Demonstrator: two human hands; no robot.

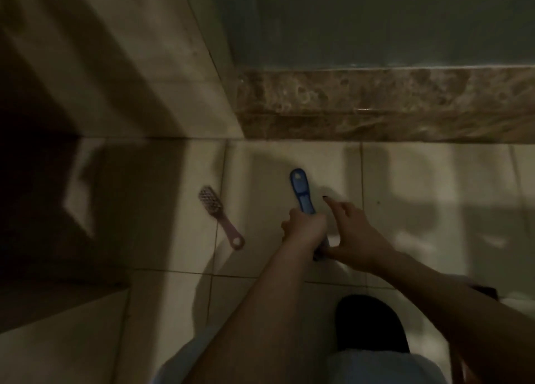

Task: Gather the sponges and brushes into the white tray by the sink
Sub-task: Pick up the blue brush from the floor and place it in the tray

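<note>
Our left hand [304, 227] curls round the blue plastic brush [301, 192], whose rounded, holed end points away from us over glossy floor tiles [419, 187]. Our right hand [356, 233] is spread wide beside it, thumb at its near end. A slim pink brush [221, 218] lies diagonally left, bristles far.
</note>
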